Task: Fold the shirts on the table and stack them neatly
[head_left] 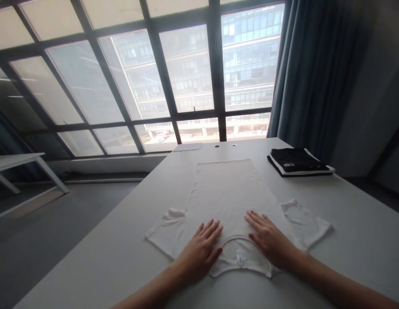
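A white T-shirt [231, 193] lies spread out on the white table, its neckline towards me and its hem at the far end. Its short sleeves stick out to both sides, with some creases. A small label shows inside the collar. My left hand [201, 249] rests flat on the shirt, left of the neckline, fingers stretched out. Across the neckline, my right hand [270, 238] also lies flat on the cloth with its fingers extended. Neither hand grips anything.
Folded black and white clothes [299, 162] are stacked at the table's right side. A pale flat sheet [188, 147] and small dark and white items lie near the far edge of the table [122, 262]. Beyond are windows and a blue curtain [302, 77]; another table [22, 161] stands left.
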`<state>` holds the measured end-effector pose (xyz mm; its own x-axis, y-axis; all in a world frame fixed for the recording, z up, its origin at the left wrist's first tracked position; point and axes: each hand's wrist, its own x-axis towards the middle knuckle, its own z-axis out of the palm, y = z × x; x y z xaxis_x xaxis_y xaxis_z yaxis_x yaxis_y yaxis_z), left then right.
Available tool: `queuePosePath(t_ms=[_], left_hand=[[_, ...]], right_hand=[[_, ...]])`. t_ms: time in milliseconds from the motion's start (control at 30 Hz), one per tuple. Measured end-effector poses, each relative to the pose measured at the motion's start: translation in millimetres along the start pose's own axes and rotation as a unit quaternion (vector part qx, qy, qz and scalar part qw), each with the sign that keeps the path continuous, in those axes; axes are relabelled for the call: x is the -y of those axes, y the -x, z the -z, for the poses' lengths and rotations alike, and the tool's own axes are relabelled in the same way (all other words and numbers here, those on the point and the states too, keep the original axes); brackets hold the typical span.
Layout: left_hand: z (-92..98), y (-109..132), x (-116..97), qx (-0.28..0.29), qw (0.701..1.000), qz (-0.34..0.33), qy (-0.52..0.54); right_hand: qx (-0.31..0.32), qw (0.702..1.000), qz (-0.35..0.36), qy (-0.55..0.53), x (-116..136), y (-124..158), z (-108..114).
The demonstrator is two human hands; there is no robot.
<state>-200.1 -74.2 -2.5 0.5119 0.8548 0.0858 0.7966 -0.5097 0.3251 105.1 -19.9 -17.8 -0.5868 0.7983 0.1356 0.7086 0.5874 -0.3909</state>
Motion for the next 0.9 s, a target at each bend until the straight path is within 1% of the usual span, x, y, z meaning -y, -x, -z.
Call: queuePosePath(t_ms=[133,233,300,433,600,767,900], left_hand=[[7.0,-4,-5,-0.001,1.000,-0.004,-0.006],[10.3,-10,-6,-0.008,1.000,-0.009,-0.016],[9.1,-13,-5,-0.009,1.000,-0.017,-0.024],[6.3,-14,-3,0.015,0.999,-0.025,-0.036],[9.1,-14,-2,-0.010,0.999,-0.022,-0.034],[5.8,-12,1,0.017,0.998,-0.052,-0.042],[6.2,-12,0,0.007,0.998,-0.053,-0.031]], right_hand=[[0.010,1.000,0.020,0.002,-2,1,0],[0.009,1.000,0.016,0.007,-2,2,1],[0.009,1.000,0.011,0.007,-3,3,2],[0.024,1.000,0.011,0.012,-3,5,4],[0.009,1.000,0.008,0.021,-3,3,5],[0.023,0.999,0.011,0.024,-6,4,4],[0.003,1.000,0.017,0.017,-8,4,4]])
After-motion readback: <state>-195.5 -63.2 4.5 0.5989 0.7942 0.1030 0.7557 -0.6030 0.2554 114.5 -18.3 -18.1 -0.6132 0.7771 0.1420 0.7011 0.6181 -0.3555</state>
